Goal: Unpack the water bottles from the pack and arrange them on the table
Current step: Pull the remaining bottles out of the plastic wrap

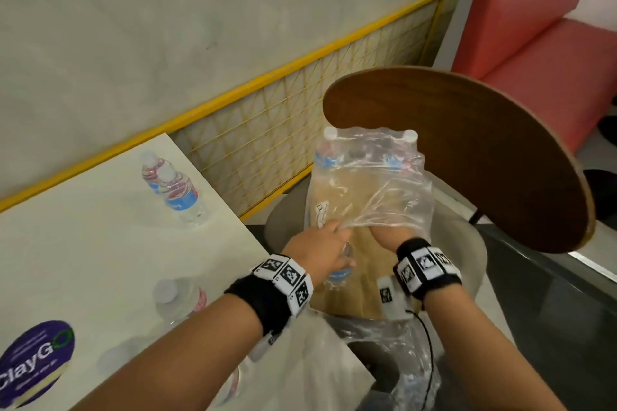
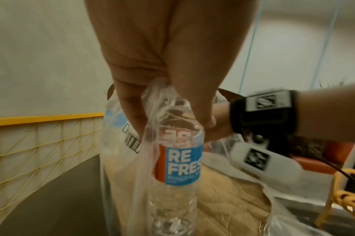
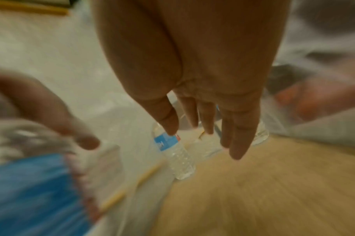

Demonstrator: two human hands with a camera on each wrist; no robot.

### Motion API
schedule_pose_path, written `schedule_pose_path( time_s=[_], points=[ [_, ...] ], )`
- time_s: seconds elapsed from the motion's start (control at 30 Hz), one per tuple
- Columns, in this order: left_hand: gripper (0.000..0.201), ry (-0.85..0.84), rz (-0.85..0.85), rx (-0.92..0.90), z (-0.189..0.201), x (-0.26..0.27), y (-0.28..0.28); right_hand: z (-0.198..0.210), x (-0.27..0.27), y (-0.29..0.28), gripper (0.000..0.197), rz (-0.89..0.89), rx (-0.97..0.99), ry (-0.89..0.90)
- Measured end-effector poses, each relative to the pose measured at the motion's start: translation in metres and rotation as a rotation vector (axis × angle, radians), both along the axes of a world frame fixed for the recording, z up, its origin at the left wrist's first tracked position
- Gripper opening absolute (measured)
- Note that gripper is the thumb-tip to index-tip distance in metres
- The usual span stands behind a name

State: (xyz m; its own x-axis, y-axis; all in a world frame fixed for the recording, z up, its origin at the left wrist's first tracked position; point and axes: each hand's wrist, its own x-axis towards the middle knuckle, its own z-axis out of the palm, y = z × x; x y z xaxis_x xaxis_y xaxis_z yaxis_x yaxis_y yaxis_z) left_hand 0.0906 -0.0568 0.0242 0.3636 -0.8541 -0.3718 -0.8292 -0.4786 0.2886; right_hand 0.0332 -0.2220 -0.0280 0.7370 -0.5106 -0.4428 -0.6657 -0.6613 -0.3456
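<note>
The pack is a torn clear plastic wrap over a cardboard tray, lying on a chair seat. Two capped water bottles stand at its far end. My left hand grips the neck of a blue-labelled water bottle, with a fold of wrap caught under the fingers. My right hand is inside the wrap, fingers straight, and holds nothing. In the right wrist view a far bottle lies just beyond those fingertips. Three bottles show on the white table, two at the back, one nearer.
The chair's round wooden back rises right behind the pack. A yellow mesh railing runs along the wall beside the table. A purple sticker sits at the table's near corner. A red bench stands at the back right.
</note>
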Motion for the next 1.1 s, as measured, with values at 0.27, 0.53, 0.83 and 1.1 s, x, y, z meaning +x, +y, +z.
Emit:
schedule_pose_path(
  time_s=[0.27,0.53,0.83,1.1],
  points=[
    [0.041,-0.043,0.005,0.041,0.002,-0.005,-0.012,0.019,0.056,-0.032,0.102,-0.031,-0.609,0.158],
    [0.047,0.0,0.033,-0.001,-0.004,0.011,-0.013,0.042,0.055,-0.033,0.052,0.0,-0.287,0.307],
    [0.047,0.012,0.075,0.02,0.0,0.01,-0.007,0.002,0.075,-0.052,0.066,-0.043,-0.461,0.137],
    [0.04,-0.203,0.039,0.119,0.012,0.004,-0.002,-0.011,-0.014,0.02,0.048,-0.267,-0.101,-0.073]
  ],
)
